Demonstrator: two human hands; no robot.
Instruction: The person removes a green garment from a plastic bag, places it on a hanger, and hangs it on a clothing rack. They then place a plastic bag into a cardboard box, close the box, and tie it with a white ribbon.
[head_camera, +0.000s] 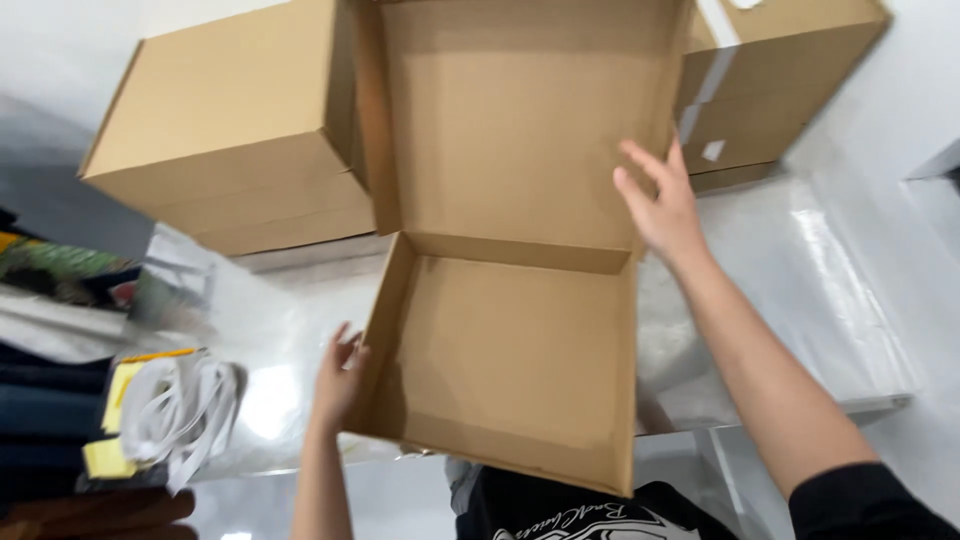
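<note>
An open, empty brown cardboard mailer box (510, 350) lies on the white table in the middle of the head view. Its lid (520, 120) stands raised at the back. My left hand (338, 378) presses flat against the box's left outer wall, fingers apart. My right hand (662, 200) reaches up to the right edge of the raised lid, fingers spread and touching the lid's side flap. Neither hand holds anything closed in its fingers.
A closed cardboard box (225, 140) sits at the back left, another taped box (770, 80) at the back right. At the left lie a bundle of white straps (185, 405), yellow pads and folded dark clothes (45, 400). A shiny plastic sheet (800, 300) covers the table.
</note>
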